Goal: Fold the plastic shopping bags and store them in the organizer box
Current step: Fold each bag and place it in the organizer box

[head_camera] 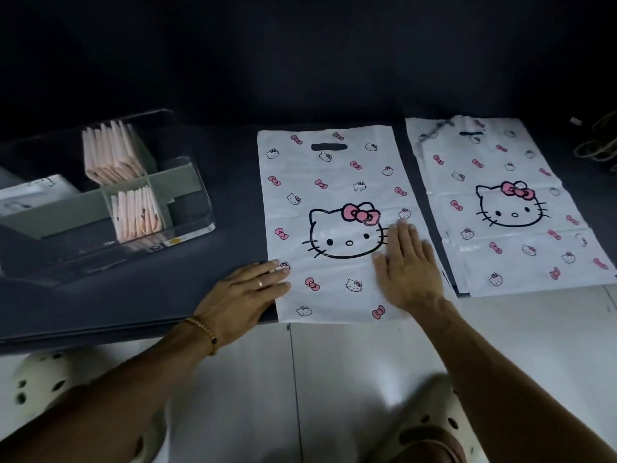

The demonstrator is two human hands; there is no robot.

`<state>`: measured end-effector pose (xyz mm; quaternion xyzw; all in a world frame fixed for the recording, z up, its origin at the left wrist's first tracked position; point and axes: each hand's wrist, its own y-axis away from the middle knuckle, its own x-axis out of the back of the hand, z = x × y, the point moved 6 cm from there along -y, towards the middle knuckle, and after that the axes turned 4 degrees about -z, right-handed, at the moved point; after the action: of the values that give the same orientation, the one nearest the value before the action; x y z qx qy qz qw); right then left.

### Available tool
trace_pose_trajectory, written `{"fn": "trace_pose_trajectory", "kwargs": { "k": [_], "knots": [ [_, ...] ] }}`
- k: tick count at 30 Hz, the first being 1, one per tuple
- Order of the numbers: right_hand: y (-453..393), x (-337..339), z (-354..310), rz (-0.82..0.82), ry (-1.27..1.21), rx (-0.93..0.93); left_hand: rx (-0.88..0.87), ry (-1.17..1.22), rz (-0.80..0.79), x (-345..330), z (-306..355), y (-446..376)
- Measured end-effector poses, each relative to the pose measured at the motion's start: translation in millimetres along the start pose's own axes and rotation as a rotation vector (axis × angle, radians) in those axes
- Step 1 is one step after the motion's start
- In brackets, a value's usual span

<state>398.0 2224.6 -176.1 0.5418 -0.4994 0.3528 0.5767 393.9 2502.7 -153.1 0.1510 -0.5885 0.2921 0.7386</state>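
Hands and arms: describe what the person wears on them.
Both forearms are bare, with no sleeves in view. The left hand has a plain gold-coloured ring on one finger, and its wrist carries a beaded bracelet of tan beads with one dark bead. The right hand wears nothing visible.

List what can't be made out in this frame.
- Head view: organizer box left end, cut off by the frame edge.
- White item in its left compartment: blurred, unidentifiable.
- Right bag stack: count hidden by overlap.
- Cord at right: dim, cut off.
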Motion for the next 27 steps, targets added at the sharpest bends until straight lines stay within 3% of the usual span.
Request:
{"fn": "trace_pose_trajectory", "kwargs": {
  "k": [1,3,5,8,11,15,19,24,27],
  "knots": [
    [-6,6,-18,0.042,-0.030,0.016,-0.009,-0.003,0.011,1,-2,0],
    [-17,14,-78,0.099,-0.081,0.242,-0.027,0.000,0.032,1,-4,1],
    [-23,6,-138,0.062,-0.025,0.526,-0.032,0.002,0.035,-2,-6,3],
    [-42,-7,-160,-0.005,0.124,0.668,-0.035,-0.044,0.022,-9,-10,5],
    [-80,4,-117,0.017,0.143,0.623,-0.011,-0.065,-0.024,-14,-14,3],
    [-134,23,-31,0.010,0.141,0.337,-0.005,-0.065,-0.024,-15,-14,2],
    [-148,30,-15,-0.046,0.139,0.160,0.033,-0.050,-0.054,-11,-15,0],
    [-72,33,-31,-0.008,-0.091,0.282,0.056,0.083,0.025,2,-13,0],
    [-13,26,-14,-0.091,-0.118,0.334,0.274,0.354,0.050,4,-22,0]
  ]
}}
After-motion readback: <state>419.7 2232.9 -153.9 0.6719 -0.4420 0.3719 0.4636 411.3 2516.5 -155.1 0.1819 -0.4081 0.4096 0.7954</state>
